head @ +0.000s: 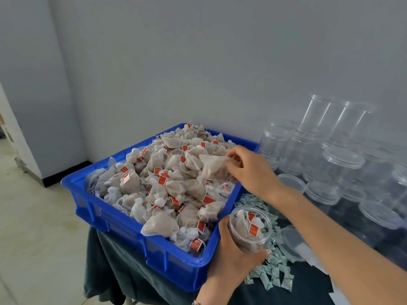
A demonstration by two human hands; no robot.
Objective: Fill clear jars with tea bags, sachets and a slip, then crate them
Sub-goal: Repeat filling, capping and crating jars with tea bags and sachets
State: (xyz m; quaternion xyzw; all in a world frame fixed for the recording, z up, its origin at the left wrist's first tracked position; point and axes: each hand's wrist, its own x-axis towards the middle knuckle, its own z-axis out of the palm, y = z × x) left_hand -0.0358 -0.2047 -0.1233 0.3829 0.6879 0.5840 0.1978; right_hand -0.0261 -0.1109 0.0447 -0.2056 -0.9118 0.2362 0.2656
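Note:
A blue crate (123, 225) on the dark-clothed table is heaped with mesh tea bags (167, 183) bearing red tags. My left hand (233, 256) grips a clear jar (250, 230), tilted toward me beside the crate's near right corner, with several tea bags inside it. My right hand (251, 170) reaches over the crate's right side and pinches one tea bag (212, 167) lifted off the pile. Small green-printed sachets (273, 271) lie scattered on the cloth under and around the jar.
Empty clear jars (312, 137), some stacked, crowd the table's back right against the wall. Clear lids (291, 243) and white slips (317, 260) lie near the sachets. The floor drops away on the left of the table.

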